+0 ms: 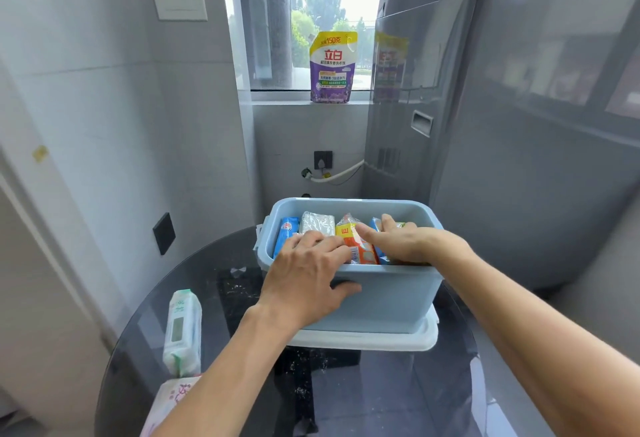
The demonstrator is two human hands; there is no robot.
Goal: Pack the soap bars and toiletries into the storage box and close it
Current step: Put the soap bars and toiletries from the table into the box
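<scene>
Bench: round, dark glass top, reflective, with white flecks near its middle. Box, pale blue, open, stands at the far edge on its white lid, which lies flat under it.

In box, upright in a row, left to right: blue bar, white pack, yellow-orange bar, another blue bar mostly hidden under the right hand.

Left hand: fingers curled over the box's near rim onto the packs, thumb pressed on the outer wall, so it grips the rim. Right hand: reaches into the box at the right end, forefinger out straight on the yellow-orange bar, other fingers bent down onto the blue bar; whether it grips that bar, cannot tell.

Near left edge of bench: wipes pack, white-green; pink-white pack at the near-left edge, partly behind the left forearm.

Room: grey tiled walls, window behind, detergent pouch on sill, grey washer at right.
</scene>
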